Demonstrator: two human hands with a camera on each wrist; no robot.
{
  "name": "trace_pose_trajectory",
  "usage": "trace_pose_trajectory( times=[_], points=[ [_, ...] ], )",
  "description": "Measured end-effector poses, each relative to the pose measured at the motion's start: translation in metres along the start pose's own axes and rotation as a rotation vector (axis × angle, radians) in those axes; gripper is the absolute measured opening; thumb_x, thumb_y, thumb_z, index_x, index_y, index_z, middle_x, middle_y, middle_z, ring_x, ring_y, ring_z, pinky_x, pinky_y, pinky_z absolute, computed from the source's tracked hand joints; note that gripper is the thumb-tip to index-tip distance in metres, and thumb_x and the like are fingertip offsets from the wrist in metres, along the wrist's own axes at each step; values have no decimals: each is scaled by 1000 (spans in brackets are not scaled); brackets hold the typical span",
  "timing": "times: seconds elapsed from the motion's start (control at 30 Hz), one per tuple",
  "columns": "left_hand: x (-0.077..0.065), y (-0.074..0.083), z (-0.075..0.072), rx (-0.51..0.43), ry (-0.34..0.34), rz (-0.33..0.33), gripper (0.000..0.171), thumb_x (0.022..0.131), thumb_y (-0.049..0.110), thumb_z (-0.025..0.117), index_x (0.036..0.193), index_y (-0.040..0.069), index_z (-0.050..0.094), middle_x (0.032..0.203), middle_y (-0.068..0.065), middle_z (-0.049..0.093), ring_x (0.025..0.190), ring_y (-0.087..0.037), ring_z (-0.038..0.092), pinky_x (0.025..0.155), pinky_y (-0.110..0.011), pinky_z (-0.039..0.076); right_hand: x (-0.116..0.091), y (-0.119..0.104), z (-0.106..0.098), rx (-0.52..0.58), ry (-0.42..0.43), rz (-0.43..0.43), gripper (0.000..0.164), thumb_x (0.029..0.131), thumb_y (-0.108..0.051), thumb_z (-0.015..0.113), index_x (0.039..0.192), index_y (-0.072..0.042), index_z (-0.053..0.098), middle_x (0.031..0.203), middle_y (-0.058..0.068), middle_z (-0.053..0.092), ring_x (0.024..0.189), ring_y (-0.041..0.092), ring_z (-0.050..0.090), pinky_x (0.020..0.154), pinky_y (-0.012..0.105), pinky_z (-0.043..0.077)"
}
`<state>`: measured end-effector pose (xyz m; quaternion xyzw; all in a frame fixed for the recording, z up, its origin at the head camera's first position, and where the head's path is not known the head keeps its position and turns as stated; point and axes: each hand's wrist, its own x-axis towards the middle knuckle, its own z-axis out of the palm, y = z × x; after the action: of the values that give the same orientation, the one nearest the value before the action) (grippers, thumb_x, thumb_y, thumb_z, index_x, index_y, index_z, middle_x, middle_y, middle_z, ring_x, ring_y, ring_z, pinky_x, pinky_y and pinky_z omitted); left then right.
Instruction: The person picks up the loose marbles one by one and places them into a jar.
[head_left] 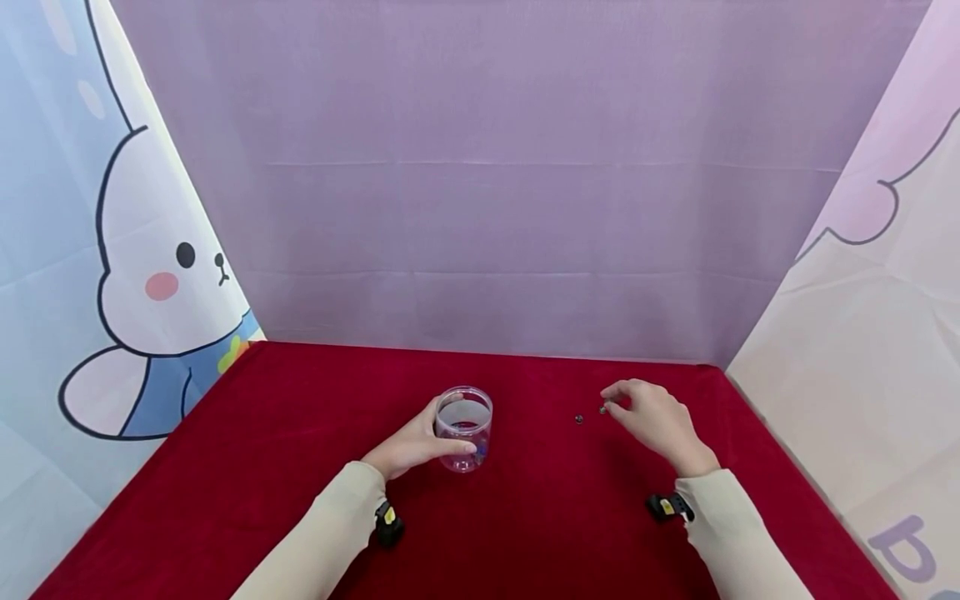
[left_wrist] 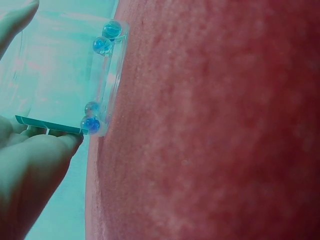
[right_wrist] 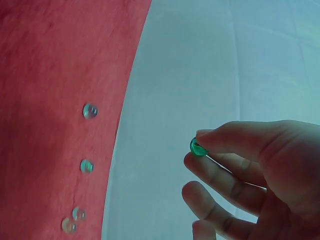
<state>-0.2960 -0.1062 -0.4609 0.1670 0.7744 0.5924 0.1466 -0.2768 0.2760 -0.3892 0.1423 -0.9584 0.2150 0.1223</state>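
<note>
A clear jar with an open top stands on the red cloth, gripped by my left hand, thumb on the near side. Several blue-tinted marbles lie at the bottom of the jar in the left wrist view. To the right, my right hand pinches a green marble between thumb and index finger, its other fingers loosely bent. Beside that hand, a small dark marble rests on the cloth. In the right wrist view several loose marbles, one of them greenish, appear on the cloth.
Red cloth covers the tabletop. A purple curtain rises behind it, with a rabbit-printed sheet on the left and a pale printed sheet on the right. Black wrist devices are strapped at both cuffs.
</note>
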Motion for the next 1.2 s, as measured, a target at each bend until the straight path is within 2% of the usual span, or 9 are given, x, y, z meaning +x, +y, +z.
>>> trace_pose_trajectory(
  times=[0.17,0.37,0.53,0.63,0.77,1.2],
  points=[
    [-1,1,0,7,4,-4,91,82,34,85,152,20,30,141,-6,48,129,-26,45,103,-50,45,5,-9,9,6,22,-30,19,91,-14,74,110,-15,75,106,0,71,84,18,64,58,35,51],
    [-1,0,1,-2,6,-1,89,83,32,84,153,19,30,140,-7,48,128,-26,46,103,-49,45,12,-23,19,30,19,-28,20,91,-17,75,111,-16,75,102,-1,69,70,12,56,52,31,46],
    [0,1,1,-3,5,-8,90,81,33,85,152,21,30,140,-5,49,128,-25,46,103,-48,44,17,-36,24,66,16,-40,21,92,-18,74,112,-18,73,89,-5,68,61,9,54,50,32,44],
    [0,1,1,-8,4,-5,89,82,31,85,152,20,31,140,-6,49,128,-25,46,103,-48,45,19,-43,26,75,22,-55,21,92,-19,74,113,-18,73,91,-6,68,65,8,56,51,31,46],
    [0,2,1,-14,2,-1,85,85,27,83,152,19,31,140,-7,49,127,-26,46,102,-48,45,23,-52,30,68,41,-77,20,92,-20,74,112,-20,74,106,-5,68,76,10,59,58,31,48],
    [1,2,1,-17,-6,5,85,85,26,83,152,20,31,141,-9,48,127,-27,47,102,-48,46,30,-80,43,111,68,-145,21,92,-22,75,112,-20,75,106,-5,68,78,9,60,58,29,50]
  ],
)
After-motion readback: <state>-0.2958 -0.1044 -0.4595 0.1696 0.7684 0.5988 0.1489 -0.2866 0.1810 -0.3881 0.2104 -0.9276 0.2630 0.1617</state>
